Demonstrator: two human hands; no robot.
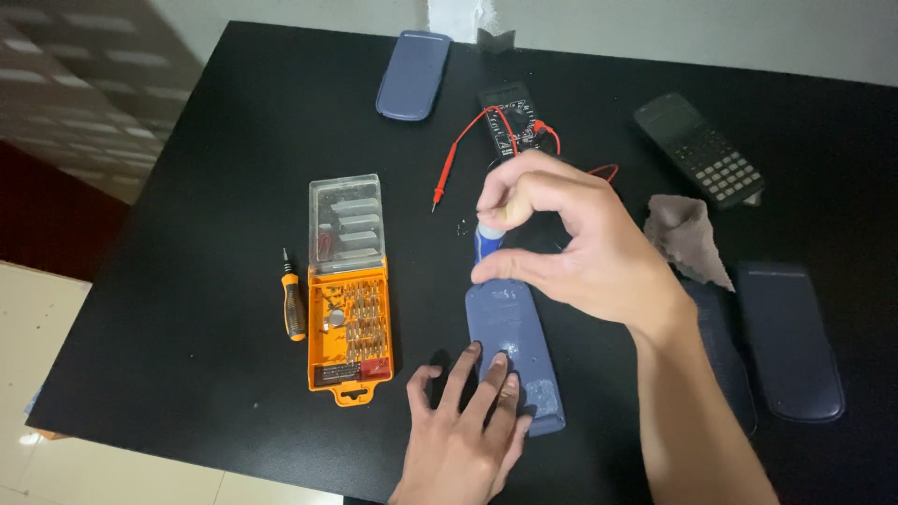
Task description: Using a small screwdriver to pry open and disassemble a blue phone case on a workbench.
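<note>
A blue-grey calculator back (517,348) lies face down on the black table (206,234). My left hand (463,430) presses its fingertips flat on the lower part of that case. My right hand (571,243) is closed around a small blue-handled screwdriver (486,245), held upright with its tip on the upper end of the case. The thumb and fingers hide most of the tool.
An open orange bit set (348,309) with a clear lid and an orange-handled screwdriver (293,301) lie to the left. A multimeter (510,117) with red leads, another calculator (700,150), a grey cloth (687,238) and dark covers (789,341) (412,75) surround the work.
</note>
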